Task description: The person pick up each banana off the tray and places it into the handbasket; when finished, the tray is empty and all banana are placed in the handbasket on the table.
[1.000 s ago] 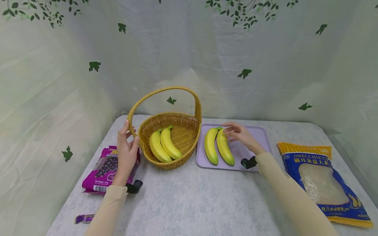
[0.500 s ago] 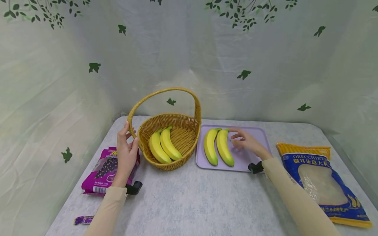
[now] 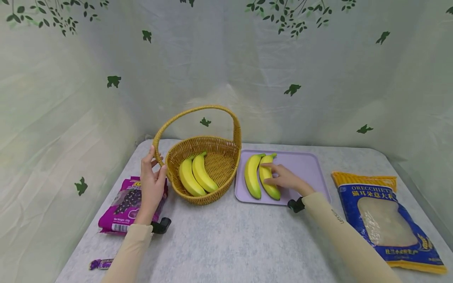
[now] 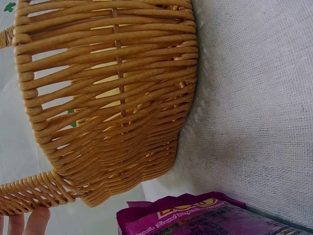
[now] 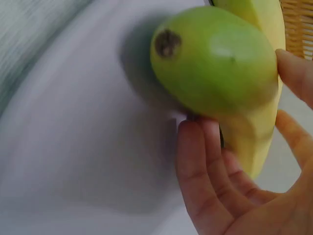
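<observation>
My left hand [image 3: 152,186] holds the left side of the handle [image 3: 157,137] of a wicker basket [image 3: 223,146], fingers behind it and thumb in front. In the left wrist view, only fingertips [image 4: 38,221] show at the handle. Two bananas [image 3: 200,173] lie side by side in the basket. On the lilac tray [image 3: 304,161] are two more, a left banana [image 3: 251,179] and a right banana [image 3: 272,192]. My right hand [image 3: 286,179] grips the right banana from above. In the right wrist view, its fingers [image 5: 195,171] reach around both sides of that banana's green-tipped body [image 5: 220,63].
A purple snack bag [image 3: 116,212] with grapes printed on it lies left of the basket, partly behind my left forearm. Nearer the front is a small purple wrapped candy [image 3: 100,264]. A blue and yellow pasta bag [image 3: 385,220] lies at the right, beyond the tray.
My right hand first drew back rightward from the tray's right banana, then came back left and down onto it, its fingers now around it. The left hand and basket stay in place.
</observation>
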Action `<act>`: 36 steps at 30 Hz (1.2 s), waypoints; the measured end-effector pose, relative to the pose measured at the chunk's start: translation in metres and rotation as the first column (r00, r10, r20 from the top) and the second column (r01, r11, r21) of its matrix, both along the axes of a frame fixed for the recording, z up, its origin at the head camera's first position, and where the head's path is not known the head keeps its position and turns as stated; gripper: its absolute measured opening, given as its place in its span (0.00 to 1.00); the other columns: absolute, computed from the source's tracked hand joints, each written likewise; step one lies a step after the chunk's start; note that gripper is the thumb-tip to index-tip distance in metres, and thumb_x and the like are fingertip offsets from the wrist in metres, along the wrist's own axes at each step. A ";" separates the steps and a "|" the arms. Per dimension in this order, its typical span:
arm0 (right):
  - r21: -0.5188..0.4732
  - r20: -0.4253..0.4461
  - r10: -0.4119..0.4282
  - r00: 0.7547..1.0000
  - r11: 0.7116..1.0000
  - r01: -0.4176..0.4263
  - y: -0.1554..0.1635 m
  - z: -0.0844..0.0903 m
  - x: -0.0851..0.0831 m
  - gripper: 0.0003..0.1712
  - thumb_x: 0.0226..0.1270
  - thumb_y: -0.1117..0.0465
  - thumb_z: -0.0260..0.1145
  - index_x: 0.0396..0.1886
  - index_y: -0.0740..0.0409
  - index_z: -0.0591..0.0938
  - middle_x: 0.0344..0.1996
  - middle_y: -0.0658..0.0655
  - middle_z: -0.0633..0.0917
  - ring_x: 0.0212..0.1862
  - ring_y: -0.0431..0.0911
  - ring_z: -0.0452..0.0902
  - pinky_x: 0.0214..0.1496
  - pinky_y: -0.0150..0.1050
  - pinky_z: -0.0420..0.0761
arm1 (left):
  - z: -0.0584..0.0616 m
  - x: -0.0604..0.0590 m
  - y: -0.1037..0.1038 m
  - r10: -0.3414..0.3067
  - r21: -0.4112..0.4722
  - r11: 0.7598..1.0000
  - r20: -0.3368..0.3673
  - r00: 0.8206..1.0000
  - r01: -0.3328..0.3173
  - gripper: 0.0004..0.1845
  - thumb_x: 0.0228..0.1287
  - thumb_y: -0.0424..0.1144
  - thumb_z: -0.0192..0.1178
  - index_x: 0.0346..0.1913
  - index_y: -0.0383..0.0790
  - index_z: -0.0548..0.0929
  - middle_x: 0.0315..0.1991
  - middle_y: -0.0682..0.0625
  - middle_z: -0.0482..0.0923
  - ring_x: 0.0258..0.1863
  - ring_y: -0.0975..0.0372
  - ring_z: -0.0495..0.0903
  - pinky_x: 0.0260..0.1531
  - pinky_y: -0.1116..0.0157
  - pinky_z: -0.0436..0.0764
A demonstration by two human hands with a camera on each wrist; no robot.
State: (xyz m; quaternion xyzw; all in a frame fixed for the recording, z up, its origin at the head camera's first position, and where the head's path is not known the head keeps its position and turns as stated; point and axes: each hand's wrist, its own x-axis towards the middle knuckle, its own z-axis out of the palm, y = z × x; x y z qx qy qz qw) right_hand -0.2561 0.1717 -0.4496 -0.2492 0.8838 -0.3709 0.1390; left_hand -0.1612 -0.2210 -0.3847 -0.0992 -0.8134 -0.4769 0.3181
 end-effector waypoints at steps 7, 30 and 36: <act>0.010 -0.039 -0.018 0.999 1.000 0.018 -0.005 0.000 0.003 0.36 0.63 0.58 0.66 0.69 0.60 0.67 0.43 0.64 0.74 0.44 0.55 0.67 0.44 0.47 0.68 | -0.001 0.000 -0.001 -0.004 0.005 1.000 -0.006 1.000 0.004 0.32 0.67 0.19 0.48 0.71 0.35 0.54 0.60 0.29 0.60 0.57 0.40 0.67 0.47 0.81 0.70; -0.183 0.054 0.083 0.995 0.981 -0.072 -0.030 0.052 0.028 0.35 0.63 0.59 0.65 0.70 0.48 0.68 0.55 0.60 0.71 0.34 0.49 0.78 0.36 0.43 0.80 | -0.001 0.001 0.000 -0.001 0.016 1.000 0.007 1.000 0.001 0.32 0.67 0.19 0.48 0.72 0.35 0.53 0.62 0.29 0.59 0.57 0.42 0.67 0.47 0.81 0.70; -0.168 0.009 0.161 0.987 0.973 -0.157 -0.049 0.066 0.036 0.34 0.63 0.58 0.66 0.69 0.47 0.69 0.56 0.56 0.72 0.39 0.49 0.75 0.39 0.43 0.79 | -0.001 0.000 -0.001 -0.001 0.008 1.000 0.000 1.000 0.001 0.32 0.67 0.19 0.48 0.72 0.35 0.53 0.61 0.29 0.59 0.57 0.40 0.67 0.47 0.81 0.70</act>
